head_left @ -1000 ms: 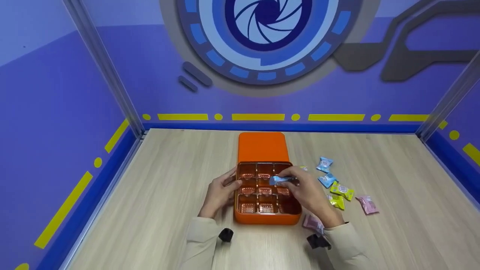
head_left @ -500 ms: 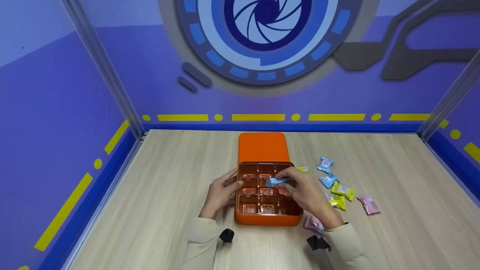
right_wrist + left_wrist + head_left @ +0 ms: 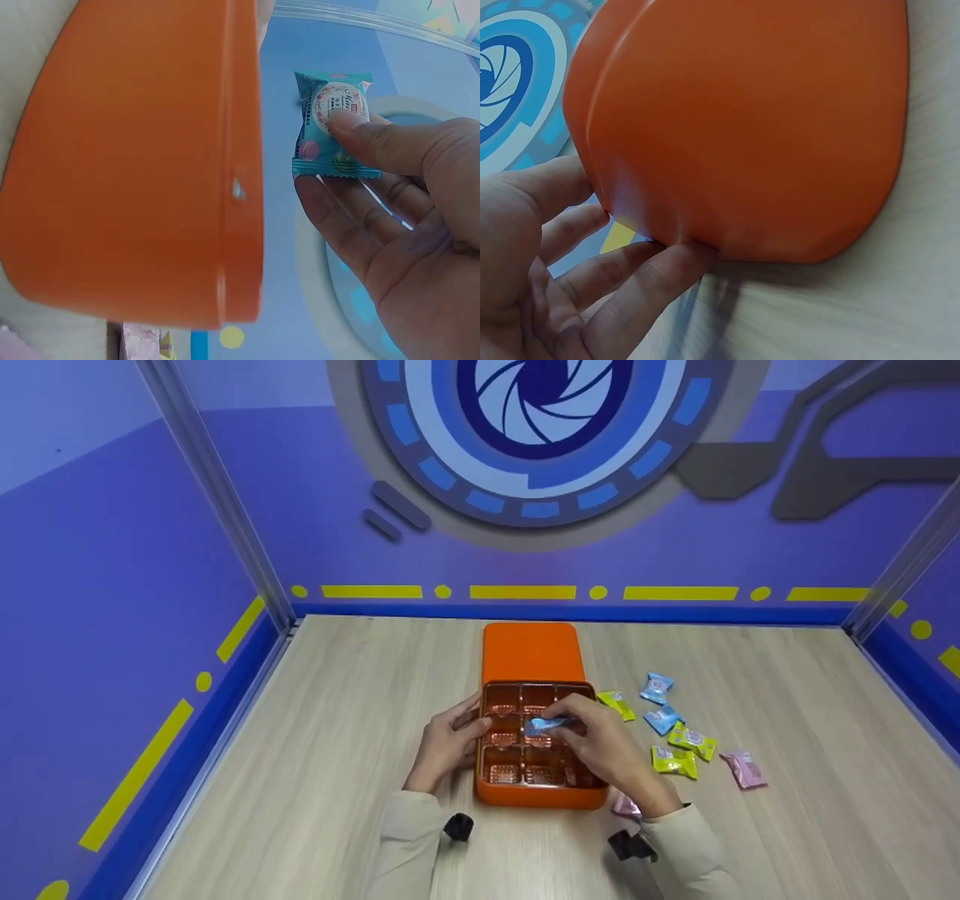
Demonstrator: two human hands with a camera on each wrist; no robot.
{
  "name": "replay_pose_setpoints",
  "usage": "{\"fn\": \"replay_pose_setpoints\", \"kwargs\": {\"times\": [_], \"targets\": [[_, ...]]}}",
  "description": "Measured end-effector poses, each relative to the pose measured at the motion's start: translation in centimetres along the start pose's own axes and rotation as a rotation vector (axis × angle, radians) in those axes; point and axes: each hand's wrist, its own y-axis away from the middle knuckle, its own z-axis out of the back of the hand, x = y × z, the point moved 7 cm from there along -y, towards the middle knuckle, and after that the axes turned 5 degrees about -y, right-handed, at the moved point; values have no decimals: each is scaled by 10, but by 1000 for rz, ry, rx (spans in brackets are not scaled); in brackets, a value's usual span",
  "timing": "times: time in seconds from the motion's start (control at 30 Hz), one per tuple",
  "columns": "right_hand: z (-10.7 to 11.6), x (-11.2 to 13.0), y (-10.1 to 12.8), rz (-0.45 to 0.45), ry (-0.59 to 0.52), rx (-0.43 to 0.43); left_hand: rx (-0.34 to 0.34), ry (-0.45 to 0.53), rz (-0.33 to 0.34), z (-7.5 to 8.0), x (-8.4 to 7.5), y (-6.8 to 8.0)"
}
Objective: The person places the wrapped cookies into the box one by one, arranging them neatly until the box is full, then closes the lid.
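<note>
My right hand (image 3: 604,746) pinches blue candy (image 3: 541,725) between thumb and fingers, over middle cells of tin (image 3: 538,795). My left hand (image 3: 448,742) relaxed, fingers straight against tin's left wall. Tin on pale wood table (image 3: 337,780); orange lid (image 3: 532,652) just behind tin; loose candies (image 3: 679,739) right of tin. Purple walls, yellow dashes, blue iris emblem (image 3: 544,427) behind tin. Right wrist view alone shows wrapper's printed face (image 3: 334,124); left wrist view alone shows fingertips (image 3: 679,259) under tin's edge.
</note>
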Motion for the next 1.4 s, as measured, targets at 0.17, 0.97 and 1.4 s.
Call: {"fn": "replay_pose_setpoints", "kwargs": {"times": [0.17,0.97,1.4], "targets": [[-5,3,-3,-1,-3,26,1,13,3,0,1,0],[-29,15,-8,70,-49,130,4,-10,-37,-1,-4,3],[-40,19,-8,78,-72,198,14,-24,-41,1,-3,1]]}}
